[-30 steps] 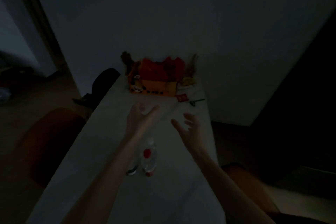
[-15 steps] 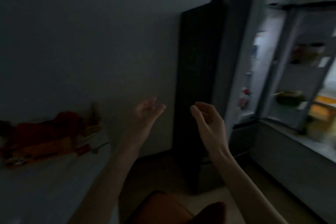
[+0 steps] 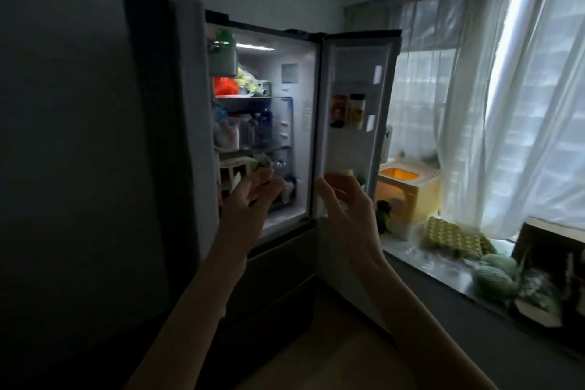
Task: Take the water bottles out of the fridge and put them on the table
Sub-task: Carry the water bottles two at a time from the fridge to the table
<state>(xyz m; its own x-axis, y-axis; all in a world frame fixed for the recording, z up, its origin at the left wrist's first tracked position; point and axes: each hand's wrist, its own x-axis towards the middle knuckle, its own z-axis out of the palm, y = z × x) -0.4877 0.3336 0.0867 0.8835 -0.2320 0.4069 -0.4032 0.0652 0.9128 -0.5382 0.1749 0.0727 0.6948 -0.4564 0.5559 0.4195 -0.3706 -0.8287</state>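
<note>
Head view: bottles (image 3: pixel 253 131) upright on fridge (image 3: pixel 285 98) shelf, above and beyond left hand (image 3: pixel 250 199), the nearer one; both hands' grip loose, empty, right hand (image 3: pixel 345 209) included.

Empty hands (image 3: pixel 253 196) before open fridge (image 3: pixel 300 98) (bottles perhaps).

Dim room, light from two places: the lit fridge (image 3: pixel 269 98) interior glowing white and daylight through the curtained window (image 3: pixel 506 98). Left side falls into deep shadow. Soft, grainy detail, wide-angle bending at the edges.
</note>
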